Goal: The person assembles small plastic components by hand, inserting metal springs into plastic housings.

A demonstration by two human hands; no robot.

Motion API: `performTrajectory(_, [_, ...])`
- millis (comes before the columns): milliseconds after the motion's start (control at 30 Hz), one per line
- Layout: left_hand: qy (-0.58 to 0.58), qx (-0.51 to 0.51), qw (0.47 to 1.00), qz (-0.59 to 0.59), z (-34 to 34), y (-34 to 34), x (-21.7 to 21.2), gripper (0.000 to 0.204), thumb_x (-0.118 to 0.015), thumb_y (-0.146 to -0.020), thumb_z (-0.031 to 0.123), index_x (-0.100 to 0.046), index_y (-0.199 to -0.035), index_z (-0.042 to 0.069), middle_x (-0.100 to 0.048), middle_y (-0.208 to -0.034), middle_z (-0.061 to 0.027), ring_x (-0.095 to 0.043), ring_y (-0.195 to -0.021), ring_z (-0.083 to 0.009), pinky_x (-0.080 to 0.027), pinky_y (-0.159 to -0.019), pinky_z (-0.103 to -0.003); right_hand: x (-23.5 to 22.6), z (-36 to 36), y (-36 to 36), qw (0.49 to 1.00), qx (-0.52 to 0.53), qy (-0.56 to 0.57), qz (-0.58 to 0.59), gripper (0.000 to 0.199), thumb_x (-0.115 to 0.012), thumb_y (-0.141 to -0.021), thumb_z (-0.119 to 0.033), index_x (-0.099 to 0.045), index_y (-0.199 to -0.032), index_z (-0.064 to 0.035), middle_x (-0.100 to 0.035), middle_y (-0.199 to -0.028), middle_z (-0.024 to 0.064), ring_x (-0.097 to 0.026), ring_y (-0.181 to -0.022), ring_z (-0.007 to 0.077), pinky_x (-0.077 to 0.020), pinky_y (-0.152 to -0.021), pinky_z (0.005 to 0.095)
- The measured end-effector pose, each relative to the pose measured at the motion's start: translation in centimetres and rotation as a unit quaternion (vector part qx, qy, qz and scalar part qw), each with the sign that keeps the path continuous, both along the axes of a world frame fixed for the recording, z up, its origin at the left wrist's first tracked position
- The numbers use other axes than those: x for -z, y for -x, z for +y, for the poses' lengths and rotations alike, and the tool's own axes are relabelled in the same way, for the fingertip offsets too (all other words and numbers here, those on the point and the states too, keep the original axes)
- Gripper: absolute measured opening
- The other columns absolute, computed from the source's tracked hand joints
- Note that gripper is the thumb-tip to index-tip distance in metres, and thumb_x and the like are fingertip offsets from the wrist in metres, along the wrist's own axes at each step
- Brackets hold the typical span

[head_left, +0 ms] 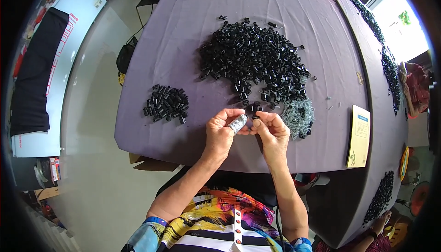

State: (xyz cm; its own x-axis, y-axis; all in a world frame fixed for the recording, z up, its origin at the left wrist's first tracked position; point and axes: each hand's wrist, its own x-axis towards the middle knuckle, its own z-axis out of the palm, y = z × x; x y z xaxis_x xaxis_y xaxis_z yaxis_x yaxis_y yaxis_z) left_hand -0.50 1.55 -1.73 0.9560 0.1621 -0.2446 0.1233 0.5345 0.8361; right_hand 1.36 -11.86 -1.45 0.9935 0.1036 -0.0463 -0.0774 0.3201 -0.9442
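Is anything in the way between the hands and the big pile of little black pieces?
Nothing visible. The left hand and right hand sit just in front of the big pile, with only bare purple tablecloth and a few stray pieces between.

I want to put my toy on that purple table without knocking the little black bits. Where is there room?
Free purple cloth lies beyond the big pile of black parts, and between the small black pile and the left hand. It is crowded around both hands, near the right hand and the grey wire clump.
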Motion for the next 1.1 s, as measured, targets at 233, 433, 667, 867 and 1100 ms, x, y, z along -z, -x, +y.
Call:
performTrajectory(233, [0.004, -0.004, 1.000, 0.003, -0.3, 0.0, -0.8, 0.014, -0.057, -0.089, -0.003, -0.062, -0.101, -0.001, -0.068, -0.088, -0.0112, -0.067, -0.073, -0.0157, -0.059, -0.069, -0.031, -0.8, 0.2, 0.1, 1.000, -0.003, 0.003, 0.007, 0.022, -0.060, -0.089, 0.004, -0.062, -0.111, 0.0023, -0.063, -0.085, 0.0011, -0.059, -0.071, 0.0061, -0.0515, -0.065, 0.0207])
performTrajectory(433, [0.019, 0.010, 1.000, 0.001, -0.1, 0.0, -0.2, 0.014, -0.056, -0.089, -0.004, -0.062, -0.102, -0.001, -0.068, -0.089, -0.0113, -0.067, -0.074, -0.0162, -0.059, -0.071, -0.031, -1.0, -0.3, 0.1, 0.972, -0.057, 0.213, -0.083, 0.024, -0.056, -0.091, 0.003, -0.061, -0.115, 0.0013, -0.059, -0.079, -0.0001, -0.054, -0.070, 0.0038, -0.0461, -0.063, 0.0177])
performTrajectory(667, [0.048, 0.005, 0.999, 0.006, -0.1, 0.0, -0.5, 0.014, -0.057, -0.089, -0.002, -0.062, -0.102, 0.000, -0.068, -0.090, -0.0118, -0.068, -0.073, -0.0164, -0.058, -0.069, -0.030, -2.2, -0.1, 0.2, 0.957, -0.079, 0.275, -0.054, 0.008, -0.054, -0.093, 0.001, -0.055, -0.101, 0.0011, -0.065, -0.094, 0.0067, -0.061, -0.078, 0.0070, -0.0485, -0.063, 0.0204])
performTrajectory(867, [0.018, 0.001, 0.999, 0.028, -0.1, 0.1, -0.5, 0.015, -0.060, -0.088, 0.000, -0.063, -0.103, 0.001, -0.069, -0.091, -0.0112, -0.068, -0.073, -0.0153, -0.058, -0.069, -0.029, -1.4, -0.9, -0.4, 0.995, -0.011, -0.080, 0.053, 0.008, -0.061, -0.091, -0.001, -0.056, -0.097, -0.0014, -0.064, -0.086, 0.0045, -0.060, -0.072, 0.0089, -0.0504, -0.065, 0.0230])
performTrajectory(1100, [0.004, -0.003, 1.000, 0.000, -0.6, 0.1, -0.5, 0.014, -0.061, -0.088, 0.000, -0.064, -0.101, 0.001, -0.069, -0.090, -0.0084, -0.066, -0.076, -0.0132, -0.057, -0.068, -0.028, -0.8, -0.5, 0.1, 0.995, 0.001, -0.064, 0.075, 0.011, -0.064, -0.088, 0.000, -0.060, -0.098, 0.0007, -0.065, -0.084, 0.0051, -0.062, -0.069, 0.0107, -0.0528, -0.064, 0.0252])
